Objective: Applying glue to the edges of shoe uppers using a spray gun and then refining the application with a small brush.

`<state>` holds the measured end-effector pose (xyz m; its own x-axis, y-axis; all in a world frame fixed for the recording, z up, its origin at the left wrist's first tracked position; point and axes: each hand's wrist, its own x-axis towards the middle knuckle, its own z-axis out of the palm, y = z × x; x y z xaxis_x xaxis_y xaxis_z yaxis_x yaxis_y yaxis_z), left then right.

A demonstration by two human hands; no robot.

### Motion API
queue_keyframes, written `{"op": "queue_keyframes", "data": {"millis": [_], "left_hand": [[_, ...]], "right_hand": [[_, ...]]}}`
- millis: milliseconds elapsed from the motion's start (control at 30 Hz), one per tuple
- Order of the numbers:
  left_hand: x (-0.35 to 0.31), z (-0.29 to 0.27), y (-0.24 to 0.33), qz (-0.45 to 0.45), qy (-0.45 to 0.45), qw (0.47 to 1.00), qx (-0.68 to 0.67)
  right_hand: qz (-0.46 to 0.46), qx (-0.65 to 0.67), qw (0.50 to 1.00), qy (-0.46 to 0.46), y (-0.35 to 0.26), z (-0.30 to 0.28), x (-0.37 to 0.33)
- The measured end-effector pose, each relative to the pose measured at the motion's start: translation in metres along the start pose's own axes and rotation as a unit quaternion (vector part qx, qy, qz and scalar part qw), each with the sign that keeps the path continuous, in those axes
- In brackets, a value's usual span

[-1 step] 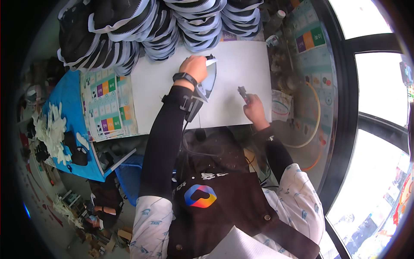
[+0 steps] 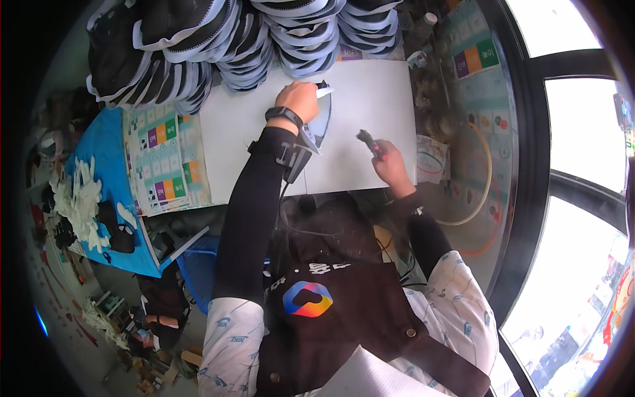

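My left hand point(image 2: 299, 102), wearing a black wristband, is closed at the top of a light blue-grey curved piece point(image 2: 321, 124) with a dark edge. This piece lies on the white board point(image 2: 251, 155); its kind is hard to make out, and the hand hides part of it. A grey device point(image 2: 297, 164) with a black cord is strapped near that wrist. To the right, just above the board, my right hand point(image 2: 391, 165) is wrapped round a small dark tool point(image 2: 366, 140) with a red part. Its tip points up and left, and is blurred.
Several stacks of dark zippered pieces with light blue trim point(image 2: 307, 46) line the far edge. A printed sheet point(image 2: 159, 159) lies left of the board, and white gloves point(image 2: 79, 205) on a blue surface. A yellowish hose point(image 2: 488, 172) curves at right, before a dark window frame point(image 2: 529, 178).
The tool in my right hand has tilted and shifted slightly left, its tip a little higher. My left hand has moved very slightly up.
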<state>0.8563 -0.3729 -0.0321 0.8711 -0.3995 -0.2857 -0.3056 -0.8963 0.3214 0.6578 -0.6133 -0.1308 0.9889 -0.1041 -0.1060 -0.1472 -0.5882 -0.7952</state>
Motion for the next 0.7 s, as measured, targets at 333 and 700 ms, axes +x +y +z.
{"op": "queue_keyframes", "data": {"millis": [333, 700], "left_hand": [[-0.001, -0.006, 0.003, 0.01, -0.037, 0.999, 0.012], [-0.028, -0.004, 0.0, -0.017, -0.005, 1.0, -0.021]], "right_hand": [[0.045, -0.035, 0.986, -0.156, -0.075, -0.018, 0.061], [0.0, -0.076, 0.989, -0.13, -0.068, -0.011, 0.063]]}}
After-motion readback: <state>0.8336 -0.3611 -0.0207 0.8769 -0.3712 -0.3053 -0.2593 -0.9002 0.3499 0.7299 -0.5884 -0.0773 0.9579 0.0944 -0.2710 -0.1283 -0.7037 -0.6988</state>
